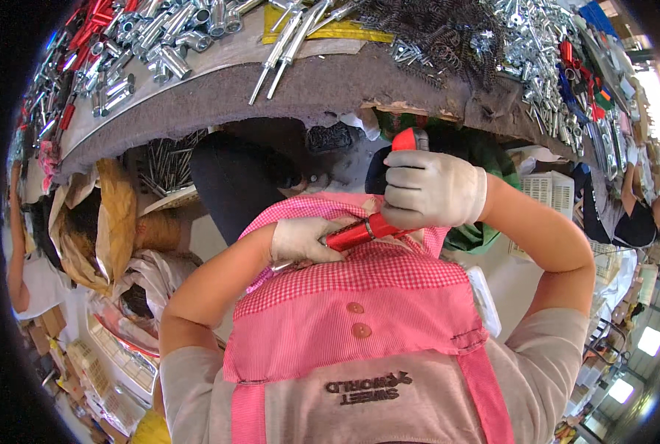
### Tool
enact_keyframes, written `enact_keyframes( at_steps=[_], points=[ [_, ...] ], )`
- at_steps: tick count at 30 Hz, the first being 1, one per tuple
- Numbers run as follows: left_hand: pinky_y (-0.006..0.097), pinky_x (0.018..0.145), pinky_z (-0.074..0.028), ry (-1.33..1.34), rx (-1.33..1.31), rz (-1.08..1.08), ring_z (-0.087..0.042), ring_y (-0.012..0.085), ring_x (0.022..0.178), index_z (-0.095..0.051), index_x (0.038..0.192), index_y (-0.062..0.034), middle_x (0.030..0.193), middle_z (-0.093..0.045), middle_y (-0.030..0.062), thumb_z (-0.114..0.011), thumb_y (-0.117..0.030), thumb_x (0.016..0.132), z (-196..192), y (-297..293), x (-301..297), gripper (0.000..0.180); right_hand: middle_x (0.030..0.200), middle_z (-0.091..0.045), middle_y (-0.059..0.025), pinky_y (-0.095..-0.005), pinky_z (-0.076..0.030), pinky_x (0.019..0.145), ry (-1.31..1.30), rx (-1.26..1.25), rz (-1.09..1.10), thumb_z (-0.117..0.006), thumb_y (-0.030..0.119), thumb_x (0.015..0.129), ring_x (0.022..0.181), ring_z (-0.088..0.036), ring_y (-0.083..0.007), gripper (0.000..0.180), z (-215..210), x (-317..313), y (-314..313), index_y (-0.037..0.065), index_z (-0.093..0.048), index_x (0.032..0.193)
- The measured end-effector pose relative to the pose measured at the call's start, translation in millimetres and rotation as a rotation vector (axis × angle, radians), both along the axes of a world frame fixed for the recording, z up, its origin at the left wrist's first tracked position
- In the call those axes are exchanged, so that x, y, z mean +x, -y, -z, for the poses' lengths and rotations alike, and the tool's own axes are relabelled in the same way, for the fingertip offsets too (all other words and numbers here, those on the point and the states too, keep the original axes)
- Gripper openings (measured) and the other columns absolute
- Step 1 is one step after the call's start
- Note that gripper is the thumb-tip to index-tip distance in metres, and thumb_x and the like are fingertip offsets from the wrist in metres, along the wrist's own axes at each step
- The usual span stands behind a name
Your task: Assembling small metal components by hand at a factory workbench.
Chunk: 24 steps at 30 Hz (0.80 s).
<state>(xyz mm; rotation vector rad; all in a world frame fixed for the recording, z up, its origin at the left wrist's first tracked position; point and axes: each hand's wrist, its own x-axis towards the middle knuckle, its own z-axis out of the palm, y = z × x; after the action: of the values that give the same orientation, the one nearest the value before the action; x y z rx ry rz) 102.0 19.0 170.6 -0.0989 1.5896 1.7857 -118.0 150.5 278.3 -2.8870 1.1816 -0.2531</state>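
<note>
Apron [352, 314] nearest, below left hand [308, 240], which wraps red tube [350, 235]; right hand [432, 189] clenches tool [403, 140]. We judge both stiff, tube light, slippery: hold mid-length, tool by grip.

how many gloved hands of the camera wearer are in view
2: the gloved left hand holds a red tube in front of the apron; the gloved right hand, higher in the picture, is closed around a red-and-black handle.
</note>
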Motion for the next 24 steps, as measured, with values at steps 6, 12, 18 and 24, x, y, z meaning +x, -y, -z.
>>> enact_keyframes(
  at_steps=[6, 12, 18, 24],
  points=[
    [0.027, 0.066, -0.045, -0.093, -0.251, -0.042, -0.049, 0.0087, 0.069, -0.06, 0.095, -0.0029, 0.071, -0.054, 0.0004, -0.069, -0.023, 0.078, -38, 2, -8, 0.028, 0.077, -0.057, -0.0057, -0.0398, -0.048, 0.079, 0.148, 0.373, 0.196, -0.068, 0.019, 0.061, 0.076, -0.057, -0.0277, 0.035, 15, -6, -12, 0.008, -0.06, 0.094],
    [0.039, 0.061, -0.051, -0.614, -1.196, -0.179, -0.063, 0.0299, 0.069, -0.058, 0.097, -0.0124, 0.077, -0.062, 0.011, -0.069, -0.025, 0.07, -55, 11, -6, 0.031, 0.079, -0.064, -0.0071, -0.0385, -0.051, 0.072, 1.024, 1.216, 0.76, -0.065, 0.015, 0.08, 0.07, -0.063, -0.0246, 0.029, 29, 5, -30, 0.003, -0.058, 0.106],
    [0.033, 0.048, -0.045, -1.309, -1.753, -0.146, -0.056, 0.0182, 0.058, -0.057, 0.092, -0.0131, 0.066, -0.05, 0.0007, -0.058, -0.016, 0.07, -113, 64, -30, 0.022, 0.058, -0.046, 0.0042, -0.0336, -0.049, 0.061, 2.533, 1.73, 0.112, -0.06, 0.037, 0.085, 0.052, -0.048, -0.0095, 0.036, 51, 46, -18, 0.003, -0.053, 0.095],
    [0.04, 0.067, -0.051, -0.389, -1.027, 0.023, -0.063, 0.0347, 0.076, -0.061, 0.095, -0.0071, 0.081, -0.064, 0.0174, -0.07, -0.024, 0.068, -111, 51, -29, 0.033, 0.075, -0.057, -0.0041, -0.0334, -0.048, 0.076, 0.591, 0.437, 0.566, -0.06, 0.023, 0.078, 0.074, -0.058, -0.0189, 0.02, 7, -5, -3, 0.009, -0.059, 0.092]
  ],
)
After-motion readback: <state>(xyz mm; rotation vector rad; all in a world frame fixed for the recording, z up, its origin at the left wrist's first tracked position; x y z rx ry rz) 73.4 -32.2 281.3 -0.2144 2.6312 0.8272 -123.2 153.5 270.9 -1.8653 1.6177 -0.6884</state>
